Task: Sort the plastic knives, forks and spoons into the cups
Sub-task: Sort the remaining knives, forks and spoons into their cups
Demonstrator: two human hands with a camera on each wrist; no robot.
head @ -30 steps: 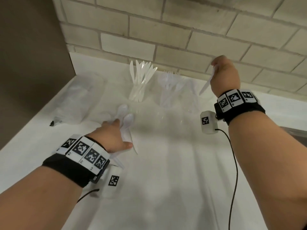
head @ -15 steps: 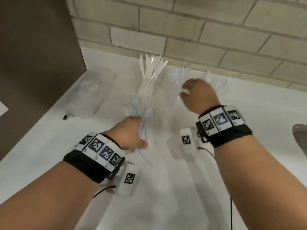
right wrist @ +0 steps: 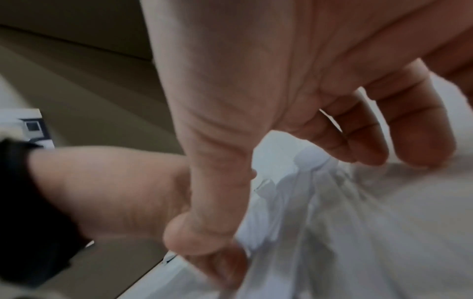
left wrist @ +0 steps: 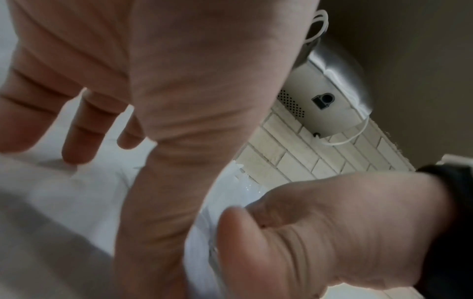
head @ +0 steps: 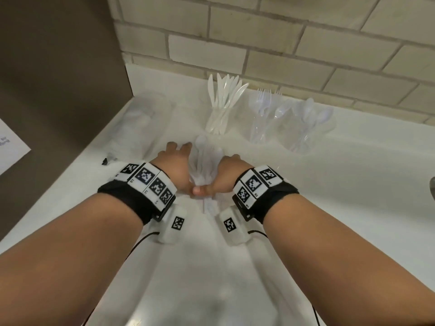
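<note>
The loose spoons (head: 203, 161) lie bunched between both palms, the left hand (head: 175, 164) pressing them with straight fingers (left wrist: 79, 129) and the right hand (head: 226, 172) curling over them, so the person should square the handles before lifting toward the spoon cup (head: 327, 130) beyond the right fingertips (right wrist: 368, 153).

Knife cup (head: 217, 123), fork cup (head: 259, 130), spoon cup (head: 303, 137) stand left to right behind the loose spoons (head: 204, 161)
</note>
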